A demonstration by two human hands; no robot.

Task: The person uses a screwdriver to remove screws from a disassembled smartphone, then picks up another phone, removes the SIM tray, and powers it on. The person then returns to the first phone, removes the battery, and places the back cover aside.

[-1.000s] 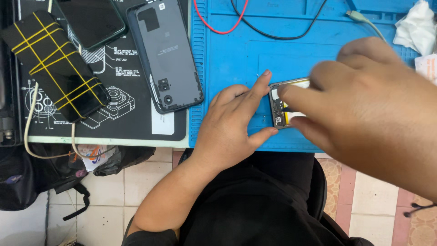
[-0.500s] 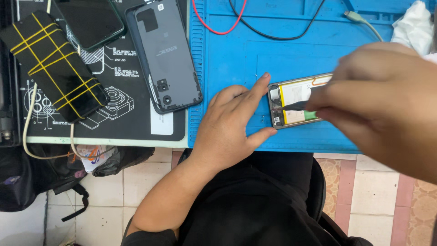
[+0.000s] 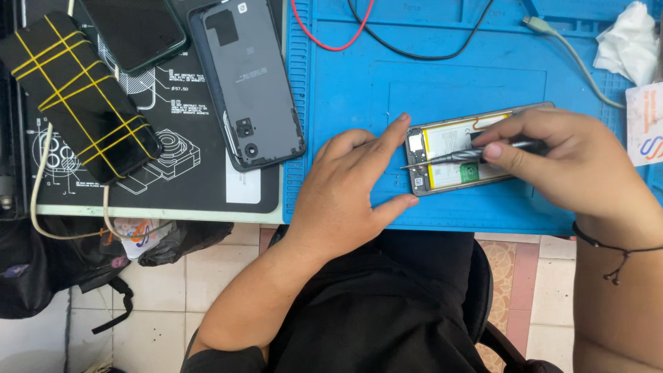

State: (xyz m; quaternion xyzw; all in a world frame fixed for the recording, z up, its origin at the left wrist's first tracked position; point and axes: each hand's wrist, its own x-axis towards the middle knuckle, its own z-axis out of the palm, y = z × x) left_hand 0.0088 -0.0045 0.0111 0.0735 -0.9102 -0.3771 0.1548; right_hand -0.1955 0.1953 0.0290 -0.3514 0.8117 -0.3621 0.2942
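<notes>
Now that my right hand (image 3: 580,166) has drawn back rightward, the opened phone (image 3: 459,152) shows fully — it pinches a metal tool (image 3: 469,155) over the battery, while my left hand (image 3: 349,186), fingers spread, steadies the phone's left end.

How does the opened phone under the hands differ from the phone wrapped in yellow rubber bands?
The opened phone lies on the blue mat with its battery and inner parts exposed; the banded phone lies on the black mat, closed and dark. The right hand holds a metal tool over the opened phone; nothing touches the banded phone. Both lie flat.

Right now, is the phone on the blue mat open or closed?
Open: the phone shows its battery and inner parts; a back cover lies apart.
</notes>
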